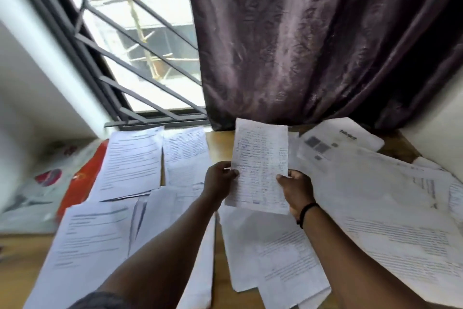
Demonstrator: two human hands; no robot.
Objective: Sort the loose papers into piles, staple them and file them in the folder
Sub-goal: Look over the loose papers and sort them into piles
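Note:
I hold a handwritten sheet (259, 165) upright above the middle of the wooden table (221, 140). My left hand (219, 181) pinches its left edge and my right hand (297, 189) grips its lower right edge. Printed papers lie in piles on the left: one at the back left (132, 163), one beside it (186, 155) and one at the front left (92, 241). A loose heap of papers (390, 211) spreads over the right side. More sheets (275, 253) lie under my right forearm. A red folder (84, 178) lies at the left, partly under the papers.
A transparent plastic sleeve with red print (37, 188) lies at the far left. A barred window (140, 40) and a dark purple curtain (313, 40) stand right behind the table. A white wall (436, 133) closes the right side.

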